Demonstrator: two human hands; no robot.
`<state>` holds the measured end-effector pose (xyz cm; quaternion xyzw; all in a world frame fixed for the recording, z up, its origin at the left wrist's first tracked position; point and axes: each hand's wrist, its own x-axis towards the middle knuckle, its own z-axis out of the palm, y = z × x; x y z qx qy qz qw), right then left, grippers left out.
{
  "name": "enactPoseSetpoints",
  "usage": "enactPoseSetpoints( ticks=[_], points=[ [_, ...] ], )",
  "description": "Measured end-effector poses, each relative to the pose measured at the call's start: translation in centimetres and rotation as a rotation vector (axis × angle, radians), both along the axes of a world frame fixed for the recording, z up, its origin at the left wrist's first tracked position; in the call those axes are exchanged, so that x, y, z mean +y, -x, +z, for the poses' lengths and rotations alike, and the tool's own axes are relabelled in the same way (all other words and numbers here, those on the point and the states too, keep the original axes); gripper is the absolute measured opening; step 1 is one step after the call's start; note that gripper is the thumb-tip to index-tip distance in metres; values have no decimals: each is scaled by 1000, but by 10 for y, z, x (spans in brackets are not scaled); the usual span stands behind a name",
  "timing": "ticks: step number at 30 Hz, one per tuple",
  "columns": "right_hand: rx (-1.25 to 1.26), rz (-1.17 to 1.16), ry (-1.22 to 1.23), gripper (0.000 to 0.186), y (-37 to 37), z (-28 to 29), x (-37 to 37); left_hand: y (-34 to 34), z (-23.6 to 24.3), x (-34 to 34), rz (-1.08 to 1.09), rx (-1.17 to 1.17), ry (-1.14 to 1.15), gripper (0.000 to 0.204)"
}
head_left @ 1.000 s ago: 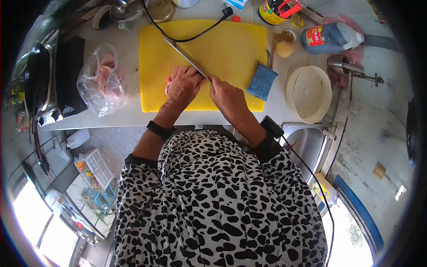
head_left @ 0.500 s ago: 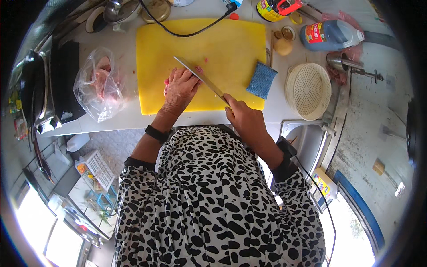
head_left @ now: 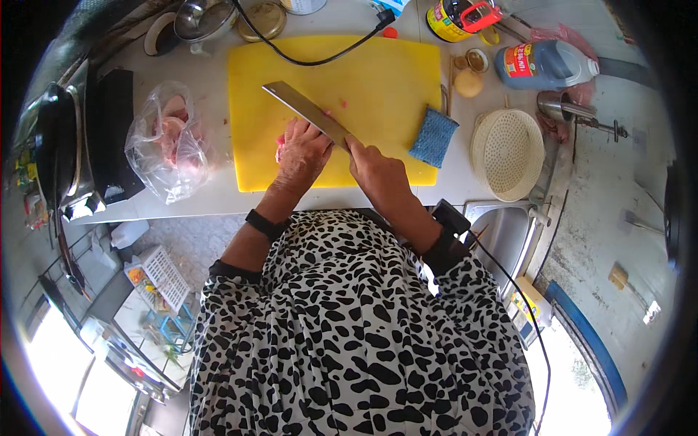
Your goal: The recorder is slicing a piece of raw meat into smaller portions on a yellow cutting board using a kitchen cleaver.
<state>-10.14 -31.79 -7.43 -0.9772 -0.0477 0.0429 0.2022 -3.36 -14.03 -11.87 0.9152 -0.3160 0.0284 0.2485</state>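
Observation:
On the yellow cutting board [head_left: 385, 87], my left hand [head_left: 302, 154] presses down with bent fingers over a piece of raw pink meat [head_left: 280, 148]. Most of that meat is hidden beneath the palm and fingers. My right hand [head_left: 379, 174] is wrapped round the handle of a kitchen knife [head_left: 305, 107]. Its wide blade slants toward the far left, right at the fingertips of my left hand. A few small meat scraps [head_left: 344, 104] lie on the board beyond the blade. Left of the board, a clear plastic bag [head_left: 171, 149] holds more raw meat.
A blue scouring pad [head_left: 434, 136] rests on the board's right edge, near a cream woven basket [head_left: 507, 155]. A black cable [head_left: 320, 62] crosses the board's far side. Bottles, including a large dark one [head_left: 545, 64], stand back right. A sink [head_left: 502, 236] is near right.
My right hand and the knife have moved left, and the blade now reaches farther past my left fingertips. My left hand stays on the meat. The whole view has shifted slightly.

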Motion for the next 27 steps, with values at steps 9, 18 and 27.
enactPoseSetpoints(
  ticks=[9, 18, 27],
  points=[
    [58, -75, -13, 35, 19, 35, -31, -2, 8, 8, -4, 76, 168, 29],
    [244, 3, 65, 40, 54, 55, -33, -4, 4, 9, -33, 4, 128, 33],
    [-37, 63, 58, 36, 14, 4, -7, -2, -5, 6, 8, 72, 63, 31]
  ],
)
